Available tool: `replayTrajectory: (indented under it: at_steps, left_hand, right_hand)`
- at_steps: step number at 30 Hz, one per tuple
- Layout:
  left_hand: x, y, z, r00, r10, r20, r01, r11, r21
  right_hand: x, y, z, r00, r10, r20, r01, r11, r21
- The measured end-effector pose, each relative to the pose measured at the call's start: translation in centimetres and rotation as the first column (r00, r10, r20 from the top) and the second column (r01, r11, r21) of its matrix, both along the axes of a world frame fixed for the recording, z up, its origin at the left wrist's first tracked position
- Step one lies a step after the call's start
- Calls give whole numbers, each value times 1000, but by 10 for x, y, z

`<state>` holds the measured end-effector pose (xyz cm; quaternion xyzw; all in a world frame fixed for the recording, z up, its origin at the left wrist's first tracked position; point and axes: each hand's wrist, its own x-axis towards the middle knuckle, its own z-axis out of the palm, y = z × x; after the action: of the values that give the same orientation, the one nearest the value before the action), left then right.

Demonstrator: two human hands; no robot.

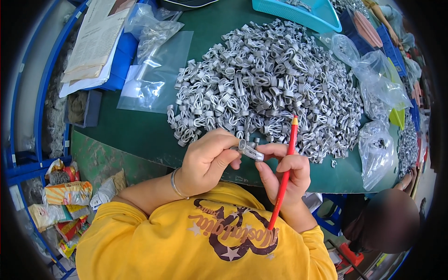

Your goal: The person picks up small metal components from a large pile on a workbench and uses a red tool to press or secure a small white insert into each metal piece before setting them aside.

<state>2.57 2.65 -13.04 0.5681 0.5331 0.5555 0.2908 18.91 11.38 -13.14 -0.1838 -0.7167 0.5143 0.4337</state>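
Note:
Close to my chest, my left hand (205, 161) pinches one end of a small grey looped part (251, 150) with a ribbed band. The thumb and finger of my right hand (295, 175) are closed on the other end of the same part. A red pencil (283, 186) is also gripped in my right hand, slanting up past the fingers. Right behind my hands lies a large heap of similar grey looped parts (261, 70), spread over the green table (140, 135). Whether the part is metal or plastic I cannot tell.
A turquoise basket (298, 16) stands at the far edge. Clear plastic bags (375, 144) lie to the right, with a clear sheet (158, 88) and papers on a blue bin (121, 65) to the left. Another person (385, 221) sits at the lower right.

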Motion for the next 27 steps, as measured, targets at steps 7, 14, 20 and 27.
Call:
replayTrajectory:
  at_steps: [7, 14, 20, 27]
  left_hand:
    - [4, -2, 1, 965, -69, 253, 91, 993, -76]
    - [8, -3, 2, 940, -54, 337, 83, 994, -74]
    - [7, 2, 8, 998, -67, 14, 68, 997, -48]
    - [6, 1, 6, 976, -5, -219, 9, 1000, 15]
  right_hand:
    - [3, -1, -2, 999, -34, -17, 35, 998, 60]
    - [2, 1, 2, 1000, 11, -2, -11, 990, 140]
    - [1, 2, 0, 1000, -22, 4, 20, 977, 214]
    - [2, 2, 1, 1000, -20, 13, 16, 967, 253]
